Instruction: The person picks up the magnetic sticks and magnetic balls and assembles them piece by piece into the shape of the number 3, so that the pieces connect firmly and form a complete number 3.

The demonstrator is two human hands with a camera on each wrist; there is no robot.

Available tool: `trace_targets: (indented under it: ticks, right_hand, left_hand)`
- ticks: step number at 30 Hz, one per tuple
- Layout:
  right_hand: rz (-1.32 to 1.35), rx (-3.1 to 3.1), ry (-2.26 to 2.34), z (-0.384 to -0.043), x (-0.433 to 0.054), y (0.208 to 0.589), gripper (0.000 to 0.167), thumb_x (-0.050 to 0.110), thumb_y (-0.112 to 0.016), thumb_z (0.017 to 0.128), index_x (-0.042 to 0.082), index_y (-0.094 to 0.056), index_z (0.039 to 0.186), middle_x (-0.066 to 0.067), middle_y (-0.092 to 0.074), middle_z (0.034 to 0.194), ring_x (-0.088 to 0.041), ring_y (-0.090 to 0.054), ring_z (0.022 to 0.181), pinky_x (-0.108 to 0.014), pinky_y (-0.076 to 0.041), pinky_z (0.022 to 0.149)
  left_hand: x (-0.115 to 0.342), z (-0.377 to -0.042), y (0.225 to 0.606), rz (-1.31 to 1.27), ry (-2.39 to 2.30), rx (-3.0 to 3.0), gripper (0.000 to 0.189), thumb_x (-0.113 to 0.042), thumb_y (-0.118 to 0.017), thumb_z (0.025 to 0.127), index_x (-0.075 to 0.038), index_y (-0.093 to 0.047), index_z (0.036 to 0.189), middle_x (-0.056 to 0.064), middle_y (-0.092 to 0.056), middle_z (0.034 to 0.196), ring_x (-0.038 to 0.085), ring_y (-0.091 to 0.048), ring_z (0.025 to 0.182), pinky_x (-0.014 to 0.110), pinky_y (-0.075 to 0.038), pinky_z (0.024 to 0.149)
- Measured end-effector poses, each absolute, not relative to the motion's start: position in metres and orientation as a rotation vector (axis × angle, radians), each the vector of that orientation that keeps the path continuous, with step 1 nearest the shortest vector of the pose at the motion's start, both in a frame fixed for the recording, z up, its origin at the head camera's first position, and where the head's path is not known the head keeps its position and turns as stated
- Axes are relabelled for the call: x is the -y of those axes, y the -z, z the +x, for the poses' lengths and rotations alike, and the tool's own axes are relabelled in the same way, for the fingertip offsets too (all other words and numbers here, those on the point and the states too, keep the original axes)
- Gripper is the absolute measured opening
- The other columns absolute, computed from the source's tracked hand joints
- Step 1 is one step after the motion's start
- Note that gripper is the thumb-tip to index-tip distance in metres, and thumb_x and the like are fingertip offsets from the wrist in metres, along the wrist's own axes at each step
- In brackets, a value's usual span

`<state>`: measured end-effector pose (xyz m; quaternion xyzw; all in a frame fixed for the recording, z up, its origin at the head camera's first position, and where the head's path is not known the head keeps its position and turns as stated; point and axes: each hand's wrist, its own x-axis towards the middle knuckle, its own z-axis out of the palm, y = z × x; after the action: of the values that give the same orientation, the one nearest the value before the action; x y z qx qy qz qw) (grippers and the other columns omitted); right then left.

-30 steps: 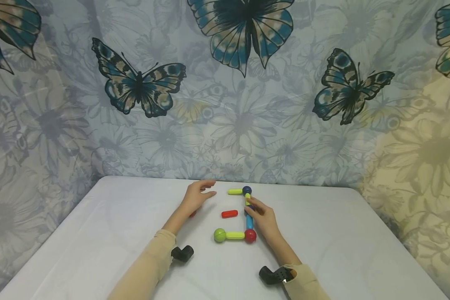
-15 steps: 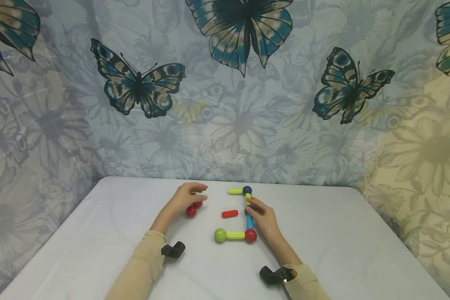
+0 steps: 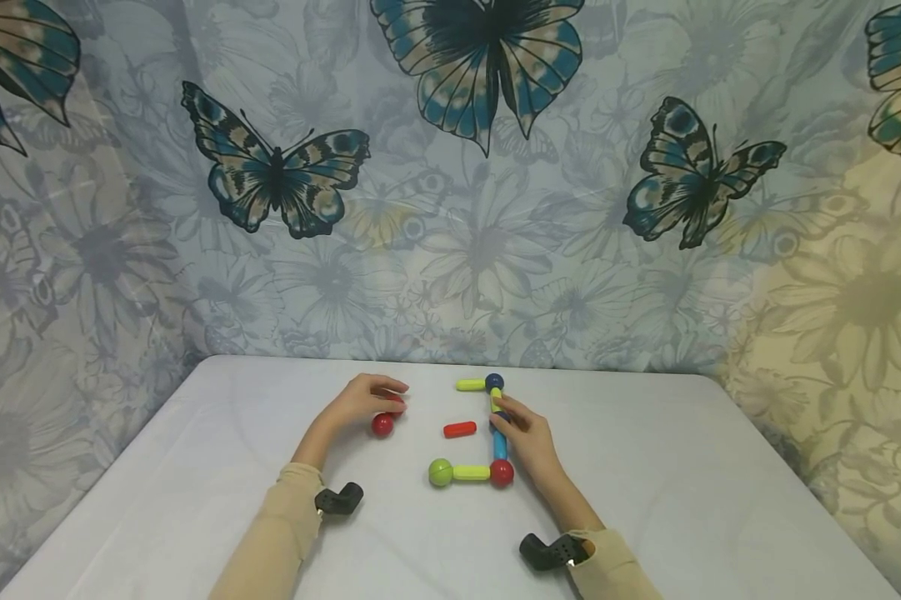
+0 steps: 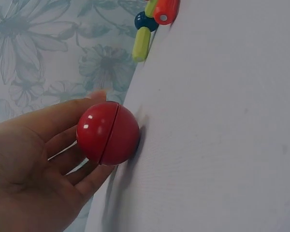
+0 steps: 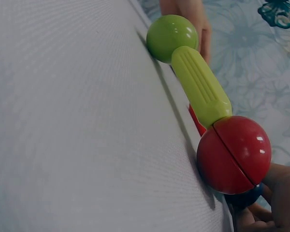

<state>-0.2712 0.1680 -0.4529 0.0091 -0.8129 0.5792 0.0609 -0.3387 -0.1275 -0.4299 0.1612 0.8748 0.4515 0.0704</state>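
My left hand [image 3: 360, 398] curves over a red ball [image 3: 396, 405], which lies between the thumb and fingers. A second red ball [image 4: 108, 133], with a seam round its middle, sits just nearer and hides the fingertips in the left wrist view. My right hand [image 3: 528, 432] pinches a dark blue ball midway along a chain of magnetic sticks and balls. From that ball a light blue stick [image 3: 500, 446] runs to a red ball [image 5: 234, 154], then a yellow-green stick [image 5: 201, 86] and a green ball [image 5: 171, 38]. Farther back, another yellow-green stick [image 3: 496, 398] joins a navy ball [image 3: 494, 382].
A loose red stick [image 3: 460, 430] lies between the hands. One more yellow-green stick [image 3: 471, 385] points left from the navy ball. The white table [image 3: 683, 483] ends at a butterfly-patterned cloth [image 3: 480, 275]. Black wrist cameras [image 3: 340, 498] stick out over the tabletop.
My left hand has moved left and down to the two red balls, and its fingers have come round the farther one. The right hand and the chain stay put.
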Motion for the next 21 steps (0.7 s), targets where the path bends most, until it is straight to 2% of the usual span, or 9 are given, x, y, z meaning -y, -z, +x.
trace_targets:
  ticks: [8, 15, 21]
  right_hand:
    - [0.015, 2.458, -1.780, -0.263, -0.164, 0.437, 0.039, 0.012, -0.065, 0.093, 0.000, -0.059, 0.130, -0.019, -0.046, 0.148, -0.035, -0.040, 0.141, -0.041, -0.037, 0.112]
    - [0.007, 2.439, -1.777, -0.275, -0.170, 0.459, 0.042, 0.020, -0.067, 0.093, 0.007, -0.060, 0.132, -0.013, -0.049, 0.148, -0.031, -0.042, 0.141, -0.037, -0.038, 0.112]
    - [-0.095, 2.418, -1.785, -0.277, -0.171, 0.460, 0.046, 0.027, -0.066, 0.093, 0.010, -0.057, 0.135, -0.013, -0.055, 0.143, -0.031, -0.048, 0.136, -0.041, -0.043, 0.109]
  left_hand:
    - [0.134, -0.343, 0.435, 0.529, -1.352, -2.632, 0.034, -0.024, -0.076, 0.085, -0.007, -0.072, 0.113, 0.009, -0.074, 0.111, 0.021, -0.067, 0.105, 0.041, -0.050, 0.099]
    - [0.134, -0.341, 0.435, 0.471, -1.364, -2.641, 0.030, -0.025, -0.077, 0.084, -0.009, -0.074, 0.109, 0.007, -0.075, 0.106, 0.019, -0.066, 0.105, 0.040, -0.049, 0.100]
    - [0.132, -0.340, 0.436, 0.450, -1.373, -2.646, 0.028, -0.025, -0.076, 0.084, -0.009, -0.074, 0.107, 0.007, -0.075, 0.106, 0.020, -0.067, 0.104, 0.041, -0.048, 0.100]
